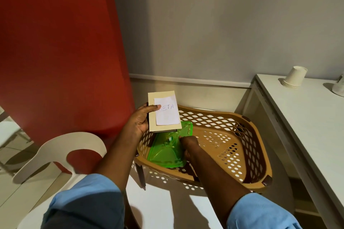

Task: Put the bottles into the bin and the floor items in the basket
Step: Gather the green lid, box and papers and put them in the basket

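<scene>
A brown perforated plastic basket rests on a white chair seat below me. My left hand grips a cream notebook with a white paper label, held above the basket's left rim. My right hand is inside the basket, its fingers curled on the edge of a translucent green plastic tray that leans against the basket's left wall. No bottle or bin is in view.
A white table stands at the right with a stack of upside-down paper cups on it. A white plastic chair sits at the left in front of a red wall panel. Grey wall behind.
</scene>
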{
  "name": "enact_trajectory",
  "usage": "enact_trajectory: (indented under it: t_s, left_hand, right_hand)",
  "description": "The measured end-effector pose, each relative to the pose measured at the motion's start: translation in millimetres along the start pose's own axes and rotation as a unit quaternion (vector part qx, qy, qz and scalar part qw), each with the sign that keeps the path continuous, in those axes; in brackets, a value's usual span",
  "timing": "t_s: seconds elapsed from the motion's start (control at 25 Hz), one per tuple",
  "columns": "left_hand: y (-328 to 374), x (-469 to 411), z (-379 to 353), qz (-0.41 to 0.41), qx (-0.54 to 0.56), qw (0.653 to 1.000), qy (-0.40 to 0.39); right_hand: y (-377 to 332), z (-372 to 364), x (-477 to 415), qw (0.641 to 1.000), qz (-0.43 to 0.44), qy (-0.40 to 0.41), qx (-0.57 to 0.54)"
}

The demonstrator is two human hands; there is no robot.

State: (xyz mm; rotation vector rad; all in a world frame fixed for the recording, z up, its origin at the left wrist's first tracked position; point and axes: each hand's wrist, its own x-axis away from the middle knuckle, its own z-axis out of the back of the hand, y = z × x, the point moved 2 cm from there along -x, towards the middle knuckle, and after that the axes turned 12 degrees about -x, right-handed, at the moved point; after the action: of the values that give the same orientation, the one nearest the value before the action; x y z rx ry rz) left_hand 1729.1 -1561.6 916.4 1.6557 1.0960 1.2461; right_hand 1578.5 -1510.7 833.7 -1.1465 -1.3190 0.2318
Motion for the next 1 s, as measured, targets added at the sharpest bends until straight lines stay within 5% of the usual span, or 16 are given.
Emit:
enact_trajectory:
  t_s: [0.36,0.6,0.72,0.8,0.88,1.0]
  left_hand:
    - [-12.6,-13.6,-2.2,-0.001,0.007,1.000,-0.006]
    - [-19.3,-20.6,-13.4,0.009,0.004,1.000,-0.029]
    - [-23.6,-23.6,-16.4,0.006,-0.004,0.999,-0.036]
    - [-29.5,-25.0,-22.8,0.007,-0.001,1.000,-0.028]
    - [-34.4,-24.1,-31.0,0.004,-0.008,1.000,-0.018]
    - [-41.4,-24.2,-41.9,0.000,-0.043,0.999,-0.021]
  right_hand:
    - [6.2,-0.9,-3.0,0.930,0.005,0.114,0.350]
    - [-2.4,9.3,2.7,0.894,0.041,0.124,0.429]
    - [-31.3,19.9,0.5,0.939,0.158,0.056,0.299]
    - [-49.6,26.5,11.7,0.990,0.102,-0.036,0.091]
    - [-60.4,30.7,26.1,0.990,0.002,-0.128,-0.057]
    - [-64.9,34.5,29.7,0.981,-0.019,-0.168,-0.090]
